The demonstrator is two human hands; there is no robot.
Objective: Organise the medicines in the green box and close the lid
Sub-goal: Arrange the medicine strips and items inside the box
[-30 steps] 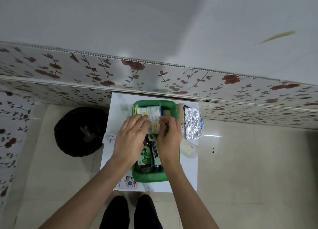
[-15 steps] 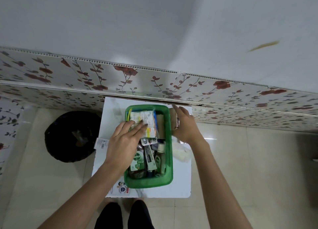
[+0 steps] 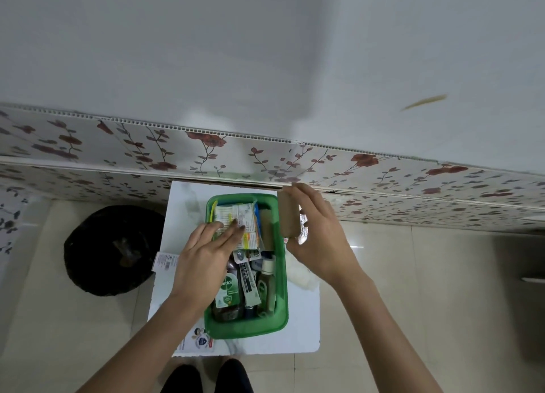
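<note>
The green box (image 3: 281,313) stands open on a small white table (image 3: 303,327), packed with medicines. Blister strips and packets (image 3: 241,215) fill its far end. A Dettol bottle (image 3: 228,292), a tube (image 3: 250,283) and a small dark bottle (image 3: 265,286) lie at the near end. My left hand (image 3: 206,257) rests flat on the strips, fingers spread, pressing them down. My right hand (image 3: 318,236) holds a tan bandage roll (image 3: 289,212) just right of the box's far right rim. A foil strip (image 3: 303,230) peeks out under that hand. No lid is visible.
A black bin (image 3: 112,251) sits on the floor left of the table. A paper leaflet (image 3: 165,261) hangs off the table's left edge, and a printed sheet (image 3: 197,341) lies under the box's near corner. A white pouch (image 3: 300,277) lies right of the box. A floral wall panel (image 3: 265,162) backs the table.
My right hand left the strips, reached right of the box and has lifted the tan bandage roll. My left hand stayed pressed on the strips.
</note>
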